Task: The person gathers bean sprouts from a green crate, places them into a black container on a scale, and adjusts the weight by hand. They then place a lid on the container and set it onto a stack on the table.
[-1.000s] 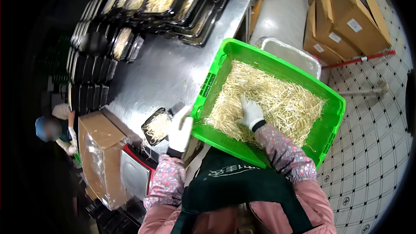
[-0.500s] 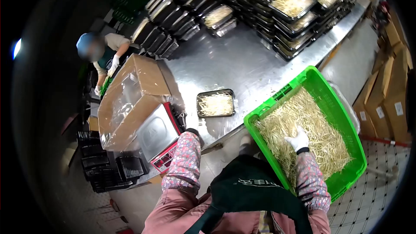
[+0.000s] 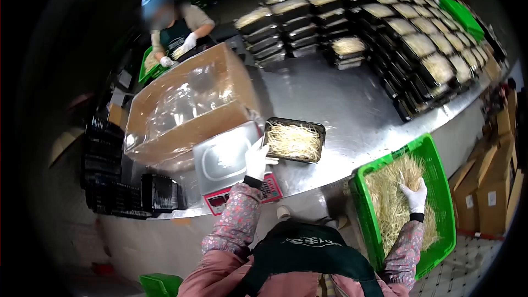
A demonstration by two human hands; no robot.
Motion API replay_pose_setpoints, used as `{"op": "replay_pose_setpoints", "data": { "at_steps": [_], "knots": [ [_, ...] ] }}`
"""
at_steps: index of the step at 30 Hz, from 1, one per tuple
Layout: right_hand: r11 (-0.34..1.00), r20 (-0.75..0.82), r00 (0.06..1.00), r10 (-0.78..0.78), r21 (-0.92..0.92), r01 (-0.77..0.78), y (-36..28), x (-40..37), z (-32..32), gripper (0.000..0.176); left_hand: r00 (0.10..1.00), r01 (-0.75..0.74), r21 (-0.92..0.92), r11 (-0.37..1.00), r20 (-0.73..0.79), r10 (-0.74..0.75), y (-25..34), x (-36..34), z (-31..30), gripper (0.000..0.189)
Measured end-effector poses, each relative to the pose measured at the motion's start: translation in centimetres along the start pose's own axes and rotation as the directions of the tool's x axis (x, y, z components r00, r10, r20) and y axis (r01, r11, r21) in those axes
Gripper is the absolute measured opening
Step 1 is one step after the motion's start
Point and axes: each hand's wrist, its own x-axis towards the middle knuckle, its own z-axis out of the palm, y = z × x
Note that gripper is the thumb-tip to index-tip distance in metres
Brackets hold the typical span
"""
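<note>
My left hand (image 3: 258, 159), in a white glove, has its fingers spread at the left edge of a black tray of pale sprouts (image 3: 293, 141) on the metal table. Under and beside that wrist is a red scale (image 3: 225, 159) with a silver plate. At the right, a green crate (image 3: 445, 198) holds a heap of loose sprouts (image 3: 393, 203). My right hand (image 3: 414, 193), also gloved, is closed on a clump of sprouts at the crate's upper right part.
An open cardboard box (image 3: 192, 135) with clear plastic stands left of the tray. Filled trays (image 3: 421, 44) are stacked along the far side. Empty black trays (image 3: 159, 193) lie at the left. A co-worker (image 3: 176, 30) handles sprouts beyond the box.
My left hand has come into view at the tray's left edge. My right hand has closed on sprouts and moved toward the crate's far right side. The camera view has shifted.
</note>
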Motion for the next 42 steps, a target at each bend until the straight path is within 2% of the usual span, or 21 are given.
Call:
{"op": "replay_pose_setpoints", "data": {
  "at_steps": [3,5,7,9,11,12,15,16,17,18,19,21,23,27,29,30,33,34,37,41,42],
  "knots": [
    [0.978,0.190,0.962,-0.195,0.113,0.176,-8.5,0.9,7.8,0.061,0.990,0.037,0.006,0.999,-0.134,-0.036,4.8,-2.2,-7.3,0.036],
    [0.936,0.349,0.872,-0.344,0.202,0.289,-14.2,0.9,15.5,0.062,0.971,0.030,-0.042,0.999,-0.236,-0.039,3.8,-2.4,-12.4,0.031],
    [0.877,0.523,0.725,-0.448,0.100,0.470,-17.5,1.2,23.3,0.065,0.968,-0.086,-0.100,0.991,-0.243,0.060,2.5,-3.2,-15.1,0.032],
    [0.723,0.663,0.561,-0.496,-0.042,0.689,-21.5,0.4,30.8,0.068,0.960,0.055,-0.071,0.996,-0.270,-0.072,2.6,-4.2,-16.6,0.040],
    [0.445,0.735,0.373,-0.566,-0.108,0.889,-24.6,-1.3,37.5,0.066,0.965,0.118,0.160,0.980,-0.251,-0.075,3.7,-5.0,-17.2,0.047],
    [0.317,0.791,0.289,-0.538,-0.128,0.940,-25.3,-1.6,40.5,0.060,0.943,0.045,0.381,0.923,-0.321,0.086,1.2,-4.0,-18.7,0.052],
    [-0.041,0.925,0.084,-0.371,-0.107,0.993,-25.9,-2.9,48.3,0.049,0.894,-0.181,0.168,0.969,-0.383,0.233,-1.5,-0.9,-21.5,0.054],
    [-0.087,0.943,0.050,-0.330,-0.083,0.993,-25.4,-3.5,50.3,0.051,0.880,-0.301,0.031,0.953,-0.375,0.290,0.6,-1.1,-19.4,0.053],
    [-0.132,0.958,0.016,-0.287,-0.056,0.990,-24.6,-3.7,52.0,0.052,0.828,-0.323,0.492,0.808,-0.267,0.494,2.0,-0.6,-18.5,0.051],
    [-0.194,0.909,-0.054,-0.412,-0.030,0.980,-22.4,-3.9,53.3,0.059,0.831,-0.362,0.510,0.781,-0.203,0.518,4.0,-1.1,-16.9,0.051],
    [-0.237,0.930,-0.009,-0.367,-0.085,0.968,-20.5,-4.4,54.5,0.066,0.831,-0.401,0.525,0.751,-0.138,0.539,5.3,-1.6,-15.7,0.051],
    [-0.113,0.914,0.067,-0.400,-0.121,0.986,-19.4,-4.8,55.0,0.073,0.836,-0.343,0.762,0.549,-0.019,0.548,4.2,-0.7,-15.7,0.056],
    [-0.006,0.944,0.095,-0.316,-0.102,0.995,-19.3,-4.4,54.5,0.082,0.853,-0.284,0.925,0.253,0.124,0.506,3.8,-0.7,-15.9,0.054],
    [0.387,0.954,0.094,-0.285,0.025,0.922,-20.2,-2.4,52.8,0.112,0.850,-0.263,0.921,0.288,0.080,0.521,4.4,-0.8,-15.5,0.052],
    [0.233,0.919,0.083,-0.386,0.010,0.973,-20.9,-2.3,50.9,0.107,0.837,-0.289,0.904,0.315,0.079,0.542,3.8,-0.7,-15.8,0.053],
    [0.217,0.950,0.116,-0.290,-0.052,0.975,-21.6,-2.8,50.3,0.095,0.814,-0.333,0.879,0.341,0.085,0.575,3.8,-0.6,-15.8,0.053],
    [0.250,0.928,0.082,-0.362,0.012,0.968,-18.4,-3.7,51.9,0.082,0.821,-0.346,0.833,0.431,0.046,0.570,3.9,-0.8,-15.4,0.053],
    [0.246,0.923,0.061,-0.380,0.037,0.969,-18.5,-4.3,52.5,0.072,0.813,-0.326,0.861,0.390,0.045,0.581,3.6,-0.8,-15.3,0.052],
    [0.165,0.930,0.033,-0.366,0.030,0.986,-17.4,-4.0,54.0,0.070,0.849,-0.259,0.943,0.209,0.119,0.514,3.3,-0.6,-15.4,0.050],
    [0.319,0.887,-0.099,-0.452,0.264,0.910,-16.9,-1.5,54.1,0.075,0.842,-0.249,0.947,0.201,0.109,0.528,4.5,-1.0,-14.6,0.047],
    [0.410,0.926,-0.120,-0.357,0.271,0.871,-18.7,-0.9,53.3,0.084,0.824,-0.288,0.932,0.221,0.124,0.552,4.7,-1.2,-14.7,0.046]
  ]
}}
